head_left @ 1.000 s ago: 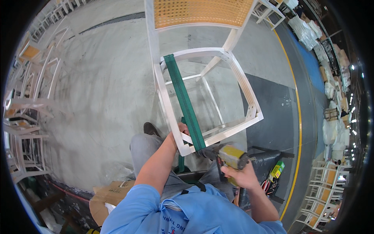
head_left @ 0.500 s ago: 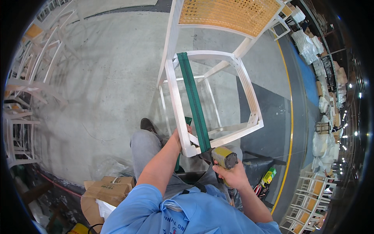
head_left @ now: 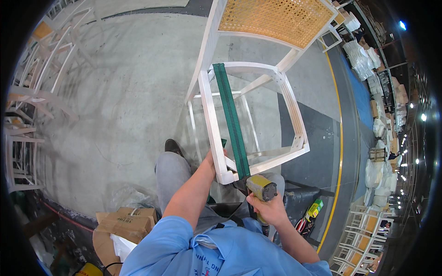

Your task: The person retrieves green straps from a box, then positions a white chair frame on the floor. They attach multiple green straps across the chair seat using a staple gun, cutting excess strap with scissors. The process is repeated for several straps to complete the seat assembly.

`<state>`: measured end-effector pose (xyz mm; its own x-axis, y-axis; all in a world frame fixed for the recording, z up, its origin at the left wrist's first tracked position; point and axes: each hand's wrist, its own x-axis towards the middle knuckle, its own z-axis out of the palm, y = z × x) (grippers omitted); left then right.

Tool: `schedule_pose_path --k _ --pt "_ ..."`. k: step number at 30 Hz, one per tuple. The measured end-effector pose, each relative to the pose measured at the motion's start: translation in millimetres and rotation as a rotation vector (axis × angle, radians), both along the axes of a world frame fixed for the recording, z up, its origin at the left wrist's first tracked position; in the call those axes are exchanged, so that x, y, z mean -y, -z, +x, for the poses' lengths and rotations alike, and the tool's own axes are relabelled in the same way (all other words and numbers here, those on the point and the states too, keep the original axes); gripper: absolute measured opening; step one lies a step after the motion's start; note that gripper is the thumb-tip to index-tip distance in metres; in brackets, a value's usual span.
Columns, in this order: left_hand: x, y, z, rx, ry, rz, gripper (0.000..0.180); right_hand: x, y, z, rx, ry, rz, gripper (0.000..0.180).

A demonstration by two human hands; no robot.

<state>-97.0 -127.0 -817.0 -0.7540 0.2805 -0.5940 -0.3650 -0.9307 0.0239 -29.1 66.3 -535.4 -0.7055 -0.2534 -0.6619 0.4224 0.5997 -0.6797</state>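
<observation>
A pale wooden chair frame (head_left: 213, 124) with an open seat stands tilted before me. One green webbing strap (head_left: 234, 124) runs across the seat from the back rail to the front rail. At the front left corner, my left hand (head_left: 210, 160) reaches under the side rail; its fingers are partly hidden, and a loose green strap end sticks out beside them. My right hand (head_left: 268, 209) is closed round the handle of a yellow-and-black staple gun (head_left: 261, 187). The gun's nose is at the front rail, by the strap's near end.
The chair's woven cane back (head_left: 276, 20) rises at the far side. More white chair frames stand left (head_left: 50, 60) and lower right (head_left: 361, 239). A cardboard box (head_left: 126, 224) sits left of my lap. Red-handled pliers (head_left: 301, 225) lie on the right beside a green-and-yellow package (head_left: 314, 209).
The staple gun and my right hand have shifted slightly left and down along the front rail. My left hand keeps its place under the corner; the view has turned slightly.
</observation>
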Motion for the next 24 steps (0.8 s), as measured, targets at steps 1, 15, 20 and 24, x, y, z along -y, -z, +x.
schedule_pose_path --k 1,15,20,24 --pt "0.1 -0.3 0.2 -0.011 0.011 0.005 0.014 0.3 0.4 0.3 -0.008 -0.025 0.023 0.075" --pt "3.4 -6.8 3.8 -0.095 0.109 -0.12 0.011 -13.5 -14.9 11.9 -0.042 0.137 -0.247 0.079" --pt "10.8 -18.4 25.5 -0.175 0.203 -0.543 0.014 -58.8 -48.2 10.9 -0.102 0.155 -0.377 0.08" --pt "29.6 -50.4 71.8 -0.153 0.502 -1.825 0.025 -89.1 -45.8 9.2 -0.11 0.151 -0.366 0.081"
